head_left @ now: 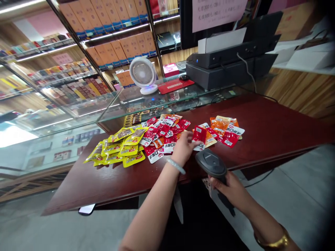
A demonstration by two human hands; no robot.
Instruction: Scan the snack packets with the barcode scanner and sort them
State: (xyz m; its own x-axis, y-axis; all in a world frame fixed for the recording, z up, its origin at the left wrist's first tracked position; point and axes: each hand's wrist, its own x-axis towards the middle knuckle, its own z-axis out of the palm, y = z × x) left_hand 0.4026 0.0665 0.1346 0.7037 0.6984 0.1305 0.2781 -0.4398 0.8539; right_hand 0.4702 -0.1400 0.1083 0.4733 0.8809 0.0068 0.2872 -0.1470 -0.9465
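Note:
My right hand (232,190) is wrapped round the handle of a dark grey barcode scanner (210,163), its head tilted over the table's near edge. My left hand (184,148), with a pale bangle at the wrist, has thumb and fingers at the left edge of a red-and-white snack packet (199,134) and appears to pinch it. Left of that hand lies a heap of red, white and orange packets (163,130). Farther left, yellow snack packets (129,149) are piled up. Another small group of red and orange packets (227,129) lies to the right.
A dark red table (269,125) carries the packets. Behind it stand a glass display counter (115,108), a white fan (142,74), a red mouse mat (172,85) and black checkout equipment (222,68). Shelves of boxes (115,17) line the back. A phone (87,209) shows below the table's edge.

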